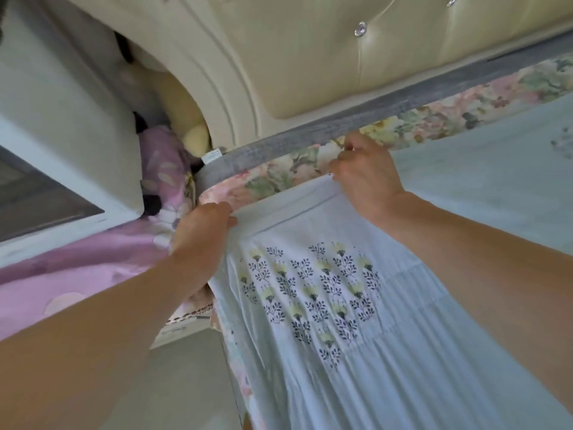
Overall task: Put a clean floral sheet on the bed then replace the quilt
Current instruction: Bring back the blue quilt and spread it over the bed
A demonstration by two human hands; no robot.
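Bed [310,169] with flowered cover; pale blue sheet [341,352] spread over it.

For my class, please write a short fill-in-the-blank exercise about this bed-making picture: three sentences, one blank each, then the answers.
1. Both hands grip the top edge of the pale ____ sheet.
2. The left hand holds the sheet at the bed's ____, nearest the lilac quilt.
3. Beyond the right hand, the mattress shows a ____ pattern below the cream headboard.

Answers: blue; corner; floral

pale blue floral sheet [325,305] draped over the bed's corner, top edge bunched.
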